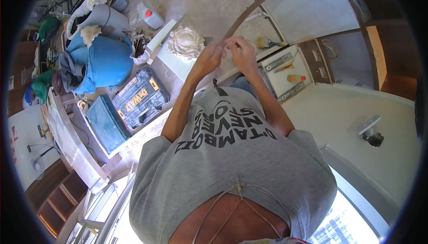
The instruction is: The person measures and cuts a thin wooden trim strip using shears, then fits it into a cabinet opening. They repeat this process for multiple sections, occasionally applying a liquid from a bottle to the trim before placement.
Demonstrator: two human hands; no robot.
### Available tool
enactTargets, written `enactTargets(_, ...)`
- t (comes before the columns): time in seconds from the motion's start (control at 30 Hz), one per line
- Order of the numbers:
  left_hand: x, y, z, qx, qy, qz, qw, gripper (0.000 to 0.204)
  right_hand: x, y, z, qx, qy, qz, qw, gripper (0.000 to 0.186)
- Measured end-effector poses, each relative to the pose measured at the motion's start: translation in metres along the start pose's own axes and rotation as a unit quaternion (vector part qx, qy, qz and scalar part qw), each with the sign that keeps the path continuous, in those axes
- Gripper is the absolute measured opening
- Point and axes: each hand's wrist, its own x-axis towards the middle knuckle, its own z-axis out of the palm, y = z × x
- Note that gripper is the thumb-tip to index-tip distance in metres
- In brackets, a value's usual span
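Observation:
My left hand (211,57) is closed round the lower part of a long, thin brown strip (256,4), which rises in a curve to the upper right. My right hand (241,55) is beside it with fingers bent in a pinch near the strip; what they hold is too small to make out. Left of my hands lies a crumpled cream bundle (185,43) on a pale board (171,65). To the right, a paintbrush (264,43) lies above an open drawer (276,79) holding a yellow bottle (294,78).
At left are a blue bag (102,63), a black-and-yellow toolbox (140,99), a teal case (107,123) and a white jug (151,17). A co-worker in green with a blue cap (40,85) is at far left. Dark wooden cabinetry (392,88) stands at right.

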Motion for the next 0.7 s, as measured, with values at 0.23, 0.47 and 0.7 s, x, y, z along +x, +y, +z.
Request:
enactTargets(0.23, 0.004, -0.003, 0.0, 0.012, 0.005, 0.033, 0.999, 0.018, 0.002, 0.001, 0.0, -0.065, 0.002, -0.131, 0.989, 0.013)
enactTargets(0.47, 0.003, -0.007, 0.0, -0.004, 0.003, 0.015, 1.0, 0.019, 0.001, 0.006, -0.001, -0.099, -0.021, -0.165, 0.981, 0.014)
enactTargets(0.7, 0.0, -0.009, 0.0, -0.005, 0.008, 0.038, 0.999, 0.018, 0.005, 0.019, 0.005, 0.038, 0.002, -0.029, 0.999, 0.015)
